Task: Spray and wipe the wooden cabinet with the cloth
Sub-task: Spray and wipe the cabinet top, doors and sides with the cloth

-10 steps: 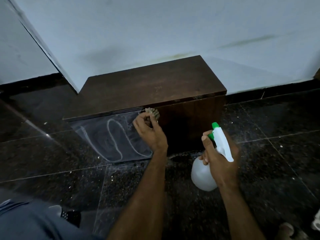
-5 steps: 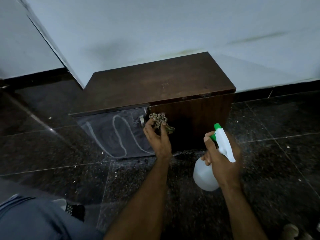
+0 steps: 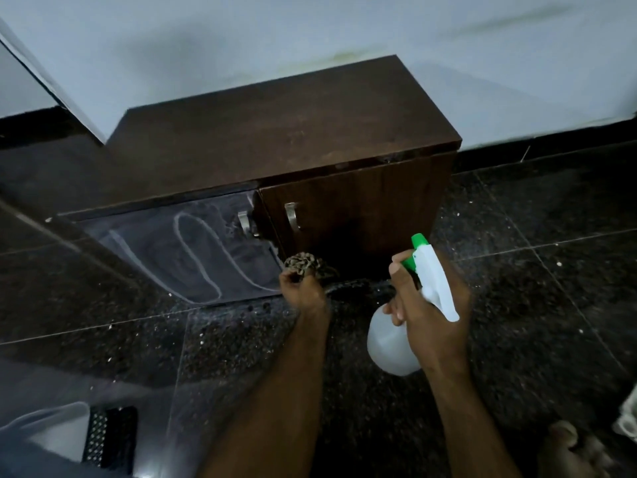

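Note:
A low dark wooden cabinet (image 3: 286, 132) stands against the white wall, with two doors and two metal handles (image 3: 291, 215). Its left door (image 3: 179, 250) is grey with looping wet streaks. My left hand (image 3: 301, 289) grips a crumpled patterned cloth (image 3: 305, 263) against the bottom edge of the doors, near where they meet. To the right, my right hand (image 3: 427, 301) holds a white spray bottle (image 3: 389, 343) with a green nozzle (image 3: 418, 241) pointing toward the right door (image 3: 362, 215).
Dark speckled floor tiles (image 3: 534, 288) surround the cabinet. A black perforated object (image 3: 108, 434) and grey clothing lie at the lower left. A bare foot (image 3: 568, 450) shows at the lower right. A wall corner juts out at the left behind the cabinet.
My left hand has dragged the cloth down from the top of the doors, past the handles, to their bottom edge. The view has moved closer. The spray bottle stays held in place.

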Tool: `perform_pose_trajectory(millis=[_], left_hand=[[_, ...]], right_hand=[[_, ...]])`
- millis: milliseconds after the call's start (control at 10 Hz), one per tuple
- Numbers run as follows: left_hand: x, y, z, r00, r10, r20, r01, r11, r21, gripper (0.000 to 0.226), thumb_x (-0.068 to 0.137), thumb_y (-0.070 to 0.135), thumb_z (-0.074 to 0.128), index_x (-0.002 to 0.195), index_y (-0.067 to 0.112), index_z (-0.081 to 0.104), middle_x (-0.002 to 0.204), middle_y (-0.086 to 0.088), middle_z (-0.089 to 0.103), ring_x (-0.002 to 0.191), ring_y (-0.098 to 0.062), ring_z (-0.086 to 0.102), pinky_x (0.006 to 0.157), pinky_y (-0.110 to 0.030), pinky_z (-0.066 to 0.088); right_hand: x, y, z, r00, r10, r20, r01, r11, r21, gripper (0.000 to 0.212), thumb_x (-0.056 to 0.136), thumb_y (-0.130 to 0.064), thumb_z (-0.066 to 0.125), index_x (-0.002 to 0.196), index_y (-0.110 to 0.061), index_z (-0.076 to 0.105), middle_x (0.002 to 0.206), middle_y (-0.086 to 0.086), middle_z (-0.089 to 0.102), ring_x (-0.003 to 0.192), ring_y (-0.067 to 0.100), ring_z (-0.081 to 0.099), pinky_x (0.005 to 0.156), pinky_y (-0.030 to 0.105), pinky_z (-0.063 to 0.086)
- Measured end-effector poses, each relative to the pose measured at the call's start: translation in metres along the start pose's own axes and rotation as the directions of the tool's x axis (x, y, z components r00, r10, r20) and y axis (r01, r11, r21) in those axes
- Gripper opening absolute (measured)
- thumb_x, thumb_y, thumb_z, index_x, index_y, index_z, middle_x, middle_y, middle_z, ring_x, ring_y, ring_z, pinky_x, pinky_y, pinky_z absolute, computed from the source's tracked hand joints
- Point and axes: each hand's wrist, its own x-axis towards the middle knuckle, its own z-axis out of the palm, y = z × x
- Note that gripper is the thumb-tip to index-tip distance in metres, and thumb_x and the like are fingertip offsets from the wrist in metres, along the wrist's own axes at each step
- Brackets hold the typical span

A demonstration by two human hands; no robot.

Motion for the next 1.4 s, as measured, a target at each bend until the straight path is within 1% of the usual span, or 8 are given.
perform_pose_trajectory(millis=[200,400,600,800,900,1000,1100,1400], left_hand=[[0.035,-0.075,-0.014,0.854,-0.518,0.056,0.497,0.841,0.214,0.018,0.103,0.035,0.046,0.095,0.023,0.057,0.113,-0.005,0.058,0.104,-0.027,0.059,0.102,-0.048,0.052],[0.019,-0.085,0.018,0.911,-0.397,0.112,0.141,0.555,0.82,0.061,0.097,0.053,0.055,0.149,0.023,0.046,0.153,-0.005,0.048,0.125,-0.022,0.057,0.1,-0.027,0.049],[-0.07,-0.055,0.087,0.773,-0.461,0.436,0.004,0.691,0.723,0.055,0.1,0.036,0.054,0.149,0.012,0.05,0.151,-0.016,0.05,0.14,-0.033,0.045,0.117,-0.034,0.035],[-0.114,0.02,0.135,0.554,-0.725,0.409,0.7,0.671,0.243,0.041,0.103,0.008,0.052,0.144,0.005,0.053,0.137,-0.018,0.06,0.095,-0.025,0.062,0.048,-0.028,0.059],[-0.131,0.08,0.117,0.669,-0.641,0.375,0.693,0.721,-0.005,0.02,0.098,-0.001,0.057,0.117,0.001,0.061,0.093,-0.016,0.065,0.067,-0.023,0.064,0.035,-0.025,0.051],[-0.123,0.13,0.088,0.979,-0.173,0.11,0.186,0.976,-0.112,0.021,0.09,-0.006,0.064,0.104,0.009,0.064,0.107,-0.014,0.07,0.088,-0.025,0.07,0.071,-0.021,0.055],[-0.096,0.16,0.064,0.869,0.495,0.025,-0.495,0.864,0.09,0.014,0.089,-0.001,0.063,0.099,0.008,0.062,0.107,-0.01,0.058,0.093,-0.012,0.055,0.084,-0.005,0.037],[-0.096,0.144,0.09,0.461,0.749,0.477,-0.886,0.351,0.304,0.031,0.083,-0.001,0.059,0.111,0.009,0.066,0.125,-0.013,0.053,0.111,-0.029,0.049,0.095,-0.039,0.045]], right_hand=[[-0.003,0.016,-0.008,0.998,0.05,-0.042,-0.049,0.999,0.013,0.007,0.101,-0.025,0.073,0.107,-0.021,0.074,0.054,0.001,0.059,0.043,0.017,0.054,0.055,0.062,0.058],[-0.005,0.027,-0.024,0.99,0.075,-0.121,-0.075,0.997,0.002,0.007,0.1,-0.025,0.076,0.103,-0.019,0.075,0.052,0.002,0.059,0.042,0.017,0.055,0.055,0.062,0.058],[-0.006,0.017,-0.058,0.988,0.041,-0.152,-0.048,0.998,-0.045,0.008,0.098,-0.017,0.073,0.1,-0.01,0.074,0.049,0.005,0.057,0.043,0.025,0.057,0.056,0.06,0.056],[0.009,-0.008,-0.083,0.974,-0.05,-0.219,0.038,0.998,-0.059,0.006,0.101,-0.012,0.074,0.097,-0.008,0.072,0.048,0.0,0.057,0.042,0.022,0.057,0.055,0.059,0.056],[0.011,-0.023,-0.085,0.972,-0.045,-0.231,0.037,0.999,-0.039,0.003,0.1,-0.007,0.072,0.103,-0.006,0.074,0.049,0.003,0.058,0.041,0.02,0.055,0.055,0.059,0.057],[0.011,-0.037,-0.081,0.974,-0.045,-0.221,0.05,0.999,0.017,0.005,0.101,-0.009,0.072,0.105,-0.01,0.075,0.05,0.001,0.057,0.041,0.021,0.053,0.057,0.063,0.058],[0.009,-0.049,-0.073,0.977,-0.055,-0.208,0.068,0.996,0.054,0.006,0.101,-0.009,0.072,0.104,-0.013,0.075,0.05,0.001,0.056,0.04,0.021,0.051,0.058,0.064,0.058],[0.009,-0.047,-0.073,0.977,-0.055,-0.204,0.072,0.995,0.074,0.005,0.101,-0.011,0.073,0.106,-0.011,0.074,0.049,0.002,0.055,0.04,0.021,0.051,0.054,0.065,0.056]])
